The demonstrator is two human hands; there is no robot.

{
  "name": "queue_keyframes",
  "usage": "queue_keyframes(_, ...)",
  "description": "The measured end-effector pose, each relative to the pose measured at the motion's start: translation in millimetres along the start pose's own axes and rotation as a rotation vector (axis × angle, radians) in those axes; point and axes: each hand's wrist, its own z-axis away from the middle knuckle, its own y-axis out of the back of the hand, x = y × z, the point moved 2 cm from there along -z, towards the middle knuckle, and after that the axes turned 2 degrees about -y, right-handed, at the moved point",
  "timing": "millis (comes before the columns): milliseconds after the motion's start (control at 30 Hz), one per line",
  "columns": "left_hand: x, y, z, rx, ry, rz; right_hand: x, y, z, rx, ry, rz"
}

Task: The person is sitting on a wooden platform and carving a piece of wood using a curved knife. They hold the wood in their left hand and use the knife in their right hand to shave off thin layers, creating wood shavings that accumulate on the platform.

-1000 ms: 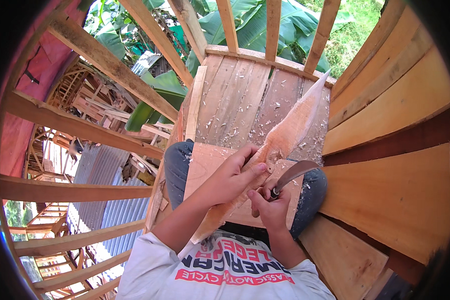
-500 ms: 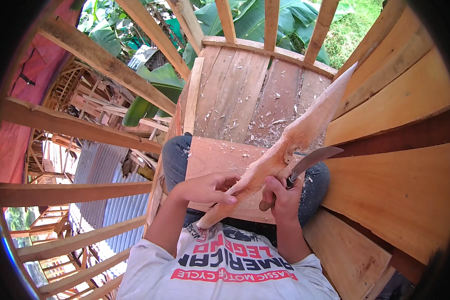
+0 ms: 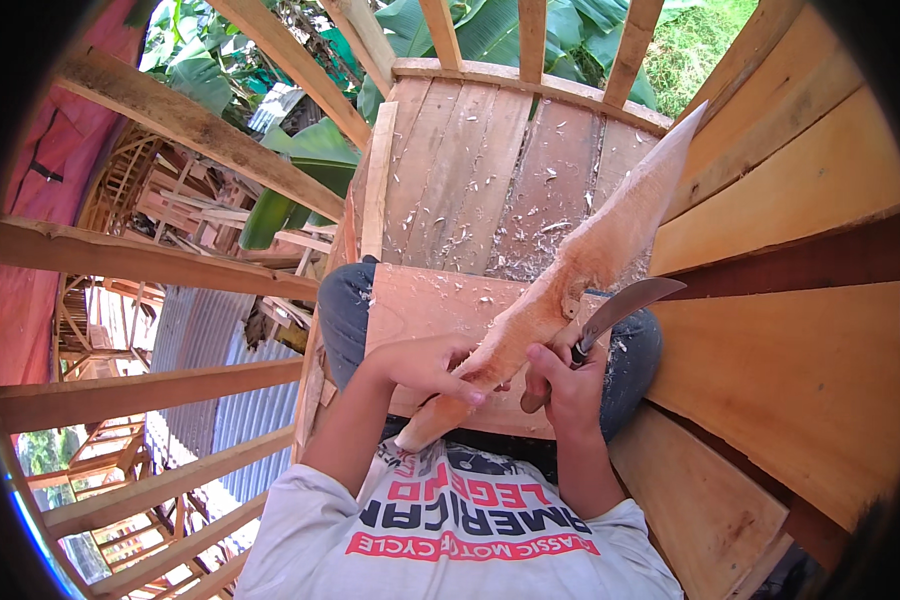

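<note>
My feed shows 2 bare hands with a long wood piece (image 3: 610,225) and a curved knife (image 3: 630,302).

Taking the clock from mid-view, I see the wood piece slant from 7 o'clock to its pointed end at 2 o'clock, over a flat board (image 3: 405,312) lying across the legs (image 3: 342,322). The left hand (image 3: 430,368), at 7 o'clock, grasps the lower part, thumb on top, some fingers hidden. The right hand (image 3: 568,388), at 4 o'clock, is clenched round the knife's handle, blade toward 3 o'clock; I cannot tell whether its thumb touches the wood. Shavings (image 3: 553,227) litter the planks (image 3: 473,130) toward 12 o'clock.
</note>
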Motion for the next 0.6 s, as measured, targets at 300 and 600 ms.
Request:
queue_keyframes(300,-6,-30,39,0.399,0.114,-0.171,-6,3,-4,0.126,0.011,0.225)
queue_keyframes(600,-1,-62,32,0.906,0.198,-0.422,-5,9,-2,0.078,-0.072,0.186)
